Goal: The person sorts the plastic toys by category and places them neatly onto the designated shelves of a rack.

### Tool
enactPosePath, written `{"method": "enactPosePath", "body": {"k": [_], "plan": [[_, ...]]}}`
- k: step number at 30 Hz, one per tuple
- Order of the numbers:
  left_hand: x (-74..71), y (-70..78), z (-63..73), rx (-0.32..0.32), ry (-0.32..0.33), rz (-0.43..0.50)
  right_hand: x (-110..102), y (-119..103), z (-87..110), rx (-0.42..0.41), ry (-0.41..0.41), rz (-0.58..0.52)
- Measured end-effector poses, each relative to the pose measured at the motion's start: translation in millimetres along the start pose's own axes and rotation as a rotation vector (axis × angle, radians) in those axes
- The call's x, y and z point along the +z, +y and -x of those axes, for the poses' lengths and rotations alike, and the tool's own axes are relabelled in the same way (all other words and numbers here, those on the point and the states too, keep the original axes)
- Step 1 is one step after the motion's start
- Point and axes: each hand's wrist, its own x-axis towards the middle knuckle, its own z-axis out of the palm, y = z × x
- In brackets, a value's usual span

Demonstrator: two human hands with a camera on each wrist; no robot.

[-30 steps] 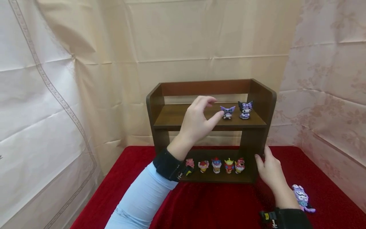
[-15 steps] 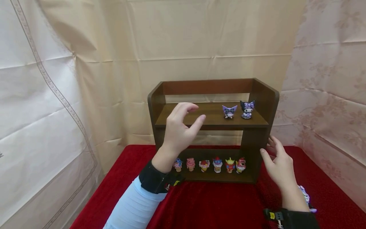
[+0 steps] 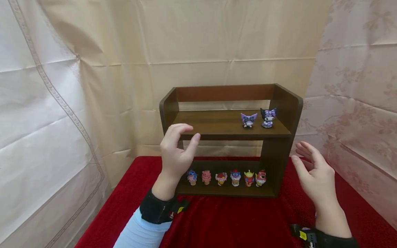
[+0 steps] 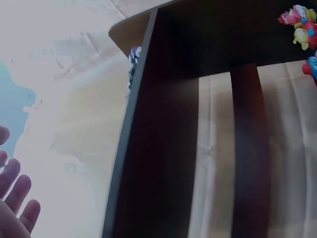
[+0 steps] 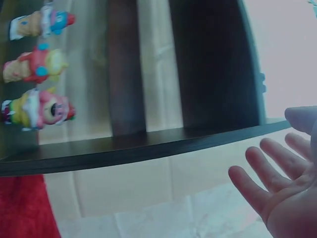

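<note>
My left hand point(image 3: 176, 148) is in front of the left part of a dark brown two-tier shelf point(image 3: 229, 137), thumb and fingers spread apart and holding nothing. To the right of the shelf's side panel, my right hand point(image 3: 317, 175) is raised with loose fingers and nothing in its grasp. On the upper tier stand a figurine with big purple ears point(image 3: 248, 120) and a black-eared figurine with a striped bow point(image 3: 268, 118). In the right wrist view, the right hand's fingers point(image 5: 267, 168) are beside the panel's edge. The left wrist view shows fingers point(image 4: 20, 191) at its left edge.
Several colourful figurines, among them a blue one on a cone point(image 3: 192, 177) and a green-headed one point(image 3: 249, 178), line the lower tier. The shelf stands on a red cloth point(image 3: 229, 220). Beige curtain point(image 3: 217, 34) hangs behind it.
The left hand has moved left and down, away from the purple-eared figurine. The right hand has left the shelf's side and moved right. A purple figurine on the cloth is now hidden behind the right forearm.
</note>
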Motion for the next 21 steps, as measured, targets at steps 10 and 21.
{"method": "enactPosePath", "body": {"k": [10, 21], "plan": [[-20.8, -19.1, 36.4, -0.23, 0.116, -0.064, -16.9, -11.2, -1.9, 0.029, -0.015, -0.099], [-33.4, -30.2, 63.2, -0.39, 0.186, -0.104, -30.0, 2.5, -6.7, 0.044, -0.158, 0.034]]}}
